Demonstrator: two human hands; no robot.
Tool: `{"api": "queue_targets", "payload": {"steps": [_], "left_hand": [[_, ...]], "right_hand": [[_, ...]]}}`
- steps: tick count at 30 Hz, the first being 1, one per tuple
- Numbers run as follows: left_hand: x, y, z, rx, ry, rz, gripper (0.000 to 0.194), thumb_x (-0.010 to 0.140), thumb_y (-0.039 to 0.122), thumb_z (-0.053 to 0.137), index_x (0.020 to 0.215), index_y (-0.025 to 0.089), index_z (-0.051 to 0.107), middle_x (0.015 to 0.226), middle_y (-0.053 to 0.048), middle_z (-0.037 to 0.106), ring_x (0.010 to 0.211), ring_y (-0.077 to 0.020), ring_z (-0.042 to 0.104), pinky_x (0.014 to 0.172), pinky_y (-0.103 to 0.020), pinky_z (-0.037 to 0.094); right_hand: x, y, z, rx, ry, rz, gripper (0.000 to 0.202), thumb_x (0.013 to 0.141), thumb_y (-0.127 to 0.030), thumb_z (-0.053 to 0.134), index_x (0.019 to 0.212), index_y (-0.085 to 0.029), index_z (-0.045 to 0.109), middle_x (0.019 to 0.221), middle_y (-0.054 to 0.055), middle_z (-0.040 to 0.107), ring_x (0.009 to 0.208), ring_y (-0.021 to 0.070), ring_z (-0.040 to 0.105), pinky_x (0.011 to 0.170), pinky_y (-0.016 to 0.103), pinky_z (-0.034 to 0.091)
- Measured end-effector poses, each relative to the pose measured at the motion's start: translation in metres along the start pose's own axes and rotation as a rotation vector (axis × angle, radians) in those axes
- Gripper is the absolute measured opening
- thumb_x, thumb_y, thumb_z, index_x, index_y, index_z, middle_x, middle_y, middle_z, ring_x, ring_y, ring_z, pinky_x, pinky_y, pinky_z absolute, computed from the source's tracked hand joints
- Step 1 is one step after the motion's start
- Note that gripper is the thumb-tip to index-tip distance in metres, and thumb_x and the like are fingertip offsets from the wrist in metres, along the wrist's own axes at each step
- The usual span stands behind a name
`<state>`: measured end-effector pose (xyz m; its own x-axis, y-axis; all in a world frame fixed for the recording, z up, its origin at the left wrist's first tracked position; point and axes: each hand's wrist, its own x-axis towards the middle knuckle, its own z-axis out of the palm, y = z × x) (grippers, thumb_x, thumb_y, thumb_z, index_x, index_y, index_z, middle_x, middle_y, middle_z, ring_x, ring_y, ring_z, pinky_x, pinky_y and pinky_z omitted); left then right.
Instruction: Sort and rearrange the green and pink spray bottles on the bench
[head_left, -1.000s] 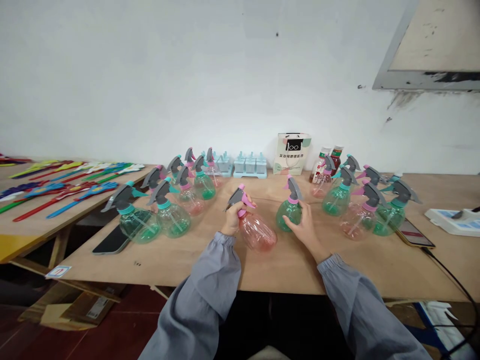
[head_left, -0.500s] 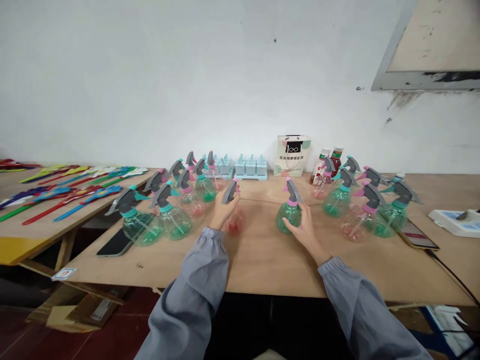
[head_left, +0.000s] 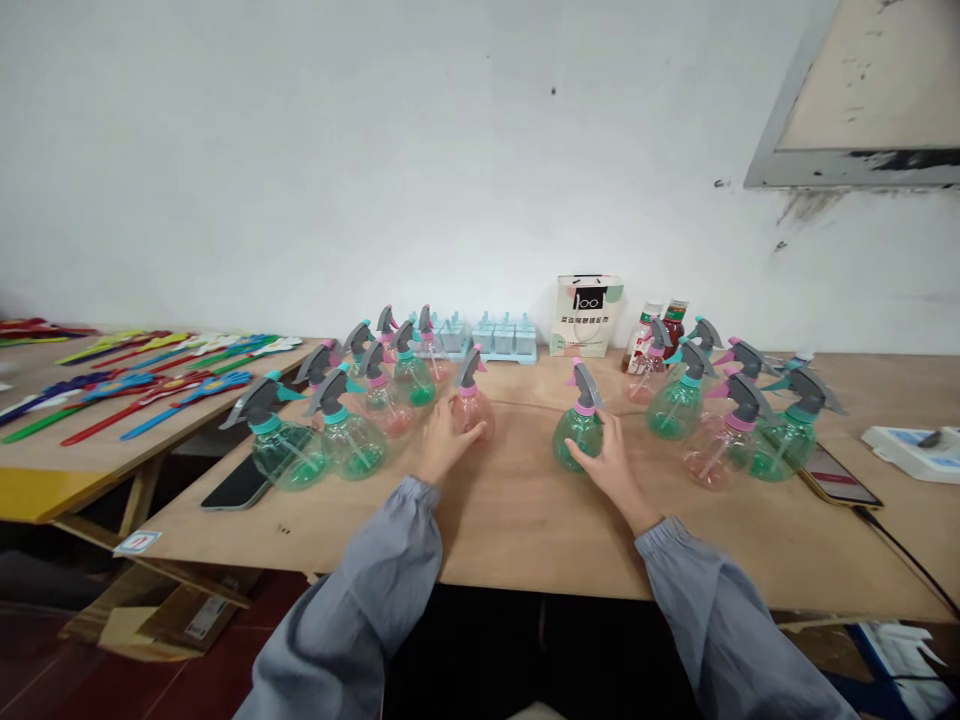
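My left hand (head_left: 444, 440) is wrapped round the lower body of a pink spray bottle (head_left: 477, 408) with a pink collar and grey head, which stands upright on the wooden table (head_left: 517, 530). To its right, my right hand (head_left: 611, 465) grips a green spray bottle (head_left: 579, 438) with a pink collar by its body; this one is upright too. Several pink and green bottles, among them a green one (head_left: 352, 445), stand in a group left of my left hand. Another group, with a pink bottle (head_left: 712, 450) in front, stands right of my right hand.
Light-blue moulds (head_left: 505, 338), a paper bag (head_left: 586, 318) and two sauce bottles (head_left: 673, 330) stand by the wall. One phone (head_left: 236, 487) lies at left, another with a cable (head_left: 840, 475) at right. A white tray (head_left: 919, 455) is far right; colourful hand-shaped sticks (head_left: 112, 410) cover the left table.
My left hand has moved from the pink bottle's spray head down to its body. My right hand stays on the green bottle. The view has shifted slightly.
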<state>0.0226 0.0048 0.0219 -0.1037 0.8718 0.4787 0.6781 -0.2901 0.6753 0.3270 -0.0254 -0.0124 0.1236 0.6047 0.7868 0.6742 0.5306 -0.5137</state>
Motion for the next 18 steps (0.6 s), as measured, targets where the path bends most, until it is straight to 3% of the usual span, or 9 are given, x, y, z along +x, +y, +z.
{"api": "queue_targets", "payload": {"steps": [4, 9, 13, 18], "left_hand": [[0.058, -0.001, 0.013, 0.144, 0.018, -0.031, 0.066, 0.077, 0.038, 0.078, 0.131, 0.018, 0.047, 0.141, -0.021, 0.049, 0.131, -0.0377, 0.054, 0.106, -0.048, 0.043], [0.116, -0.015, 0.033, 0.074, 0.054, -0.138, 0.069, 0.081, 0.030, 0.074, 0.139, 0.015, 0.040, 0.143, -0.026, 0.046, 0.133, -0.0379, 0.052, 0.104, -0.048, 0.045], [0.144, -0.021, 0.043, 0.072, 0.073, -0.163, 0.072, 0.080, 0.026, 0.075, 0.141, 0.012, 0.039, 0.143, -0.029, 0.046, 0.139, -0.0395, 0.046, 0.106, -0.053, 0.043], [0.162, -0.018, 0.055, 0.069, 0.082, -0.204, 0.064, 0.076, 0.024, 0.079, 0.131, 0.012, 0.048, 0.134, -0.028, 0.055, 0.132, -0.0407, 0.052, 0.103, -0.055, 0.045]], "right_hand": [[0.000, -0.001, -0.001, -0.001, -0.007, -0.004, 0.062, 0.081, -0.050, 0.068, 0.130, -0.018, 0.049, 0.118, 0.015, 0.056, 0.113, 0.0316, 0.058, 0.102, 0.055, 0.048], [-0.002, -0.005, -0.002, 0.000, -0.020, -0.003, 0.061, 0.082, -0.048, 0.068, 0.131, -0.018, 0.048, 0.118, 0.014, 0.056, 0.115, 0.0321, 0.058, 0.103, 0.055, 0.047], [-0.003, -0.007, -0.002, 0.005, -0.037, -0.008, 0.061, 0.083, -0.047, 0.068, 0.132, -0.018, 0.048, 0.119, 0.014, 0.056, 0.116, 0.0320, 0.058, 0.104, 0.055, 0.048], [-0.004, -0.010, -0.003, 0.018, -0.049, -0.038, 0.060, 0.085, -0.046, 0.067, 0.133, -0.018, 0.047, 0.120, 0.015, 0.057, 0.117, 0.0311, 0.058, 0.102, 0.054, 0.049]]}}
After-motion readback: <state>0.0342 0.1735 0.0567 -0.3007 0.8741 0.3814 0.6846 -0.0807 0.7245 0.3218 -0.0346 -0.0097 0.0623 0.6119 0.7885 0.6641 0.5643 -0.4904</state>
